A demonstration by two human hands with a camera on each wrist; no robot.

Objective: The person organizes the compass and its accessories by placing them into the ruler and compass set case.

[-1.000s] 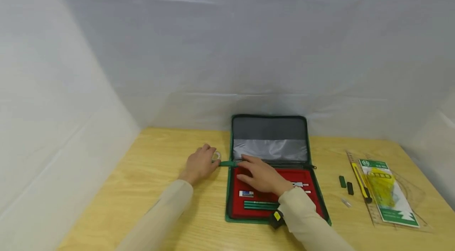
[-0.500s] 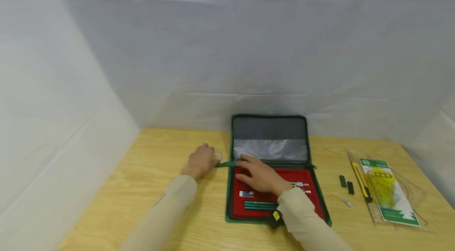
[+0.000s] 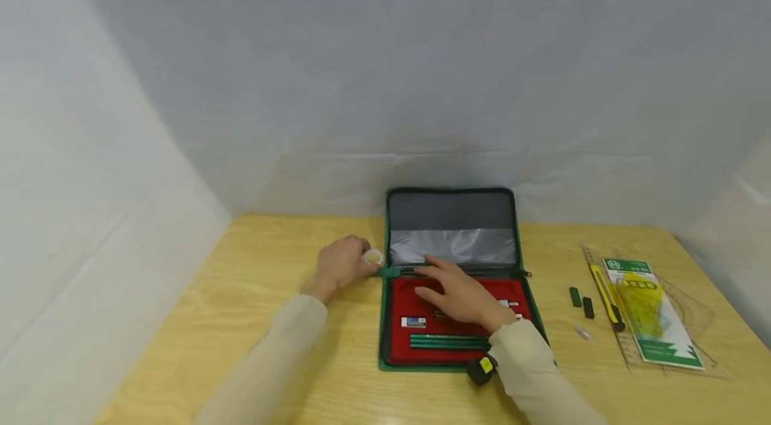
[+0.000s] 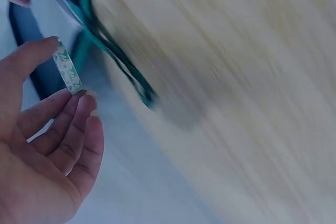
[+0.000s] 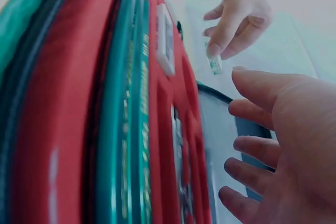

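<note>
My left hand (image 3: 342, 266) pinches a small roll of tape (image 4: 68, 69) between thumb and fingertips, left of the case. The tape's edge shows white with green print in the left wrist view. Fingers spread, my right hand (image 3: 460, 294) hovers over an open green zip case (image 3: 452, 207) and holds nothing. A green strap (image 4: 113, 51) sticks out from the case's left side, just below the tape. In the red tray lie several green pencils (image 3: 448, 342), an eraser (image 3: 413, 322) and metal drawing tools (image 5: 181, 156), partly hidden by the right hand.
Right of the case lie a green block (image 3: 575, 296), a black block (image 3: 588, 308) and a small clear piece (image 3: 582, 332). Farther right, a yellow cutter (image 3: 607, 296) and a packet (image 3: 653, 318) lie on clear rulers. White sheeting (image 3: 373, 77) stands behind the table.
My left hand has let go of the strap, taken hold of the tape roll and moved slightly right. The right hand has drawn away from the strap, its fingers spread.
</note>
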